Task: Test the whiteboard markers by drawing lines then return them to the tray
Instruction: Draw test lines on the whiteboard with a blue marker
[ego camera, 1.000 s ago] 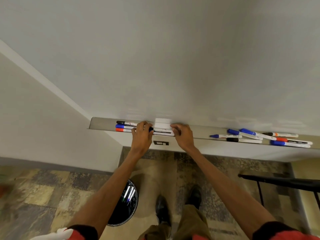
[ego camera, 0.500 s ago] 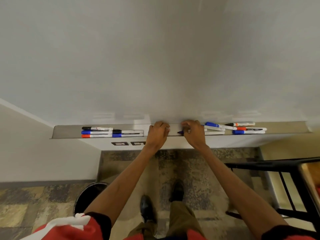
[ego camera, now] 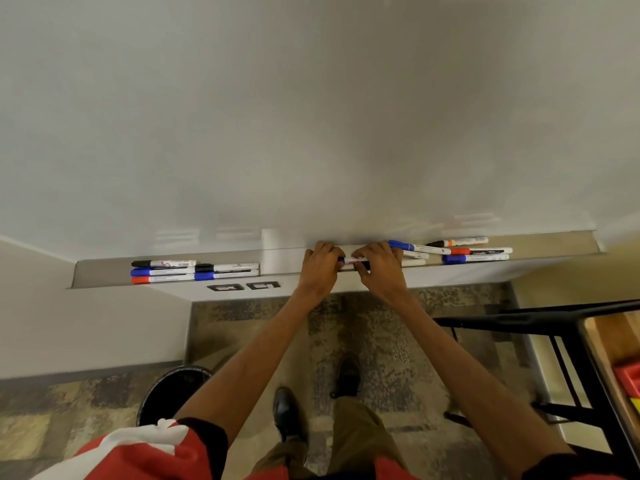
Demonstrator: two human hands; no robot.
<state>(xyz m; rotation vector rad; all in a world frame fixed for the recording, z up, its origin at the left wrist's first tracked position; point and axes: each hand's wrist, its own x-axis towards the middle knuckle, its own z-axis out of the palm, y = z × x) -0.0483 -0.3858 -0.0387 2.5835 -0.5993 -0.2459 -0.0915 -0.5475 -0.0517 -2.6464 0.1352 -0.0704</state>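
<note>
At the centre of the frame, just below the whiteboard, both hands meet over the metal tray that runs along the board's bottom edge. Between them they hold one marker level above the tray: the left hand has its fingers curled around the blue-capped end, and the right hand pinches the white barrel, with a dark bit of the marker showing under its thumb. Whether the cap is on or partly pulled off cannot be told.

Toward the left of the frame, a neat group of markers lies lengthwise in the tray, stacked in three rows: a black-capped one at the back, blue- and black-capped ones in the middle, and an orange- and a blue-capped one along the front lip. Toward the right of the frame, a looser group of markers lies in the tray at slightly different angles, with blue, orange and black caps; the nearest of these reach just behind the right hand.

Two small dark labels sit on the wall under the tray. On the patterned carpet in the lower left stands a round black bin, partly hidden by the left arm. A black-framed piece of furniture with a wooden top occupies the lower right. The person's dark shoes show at the bottom centre.
</note>
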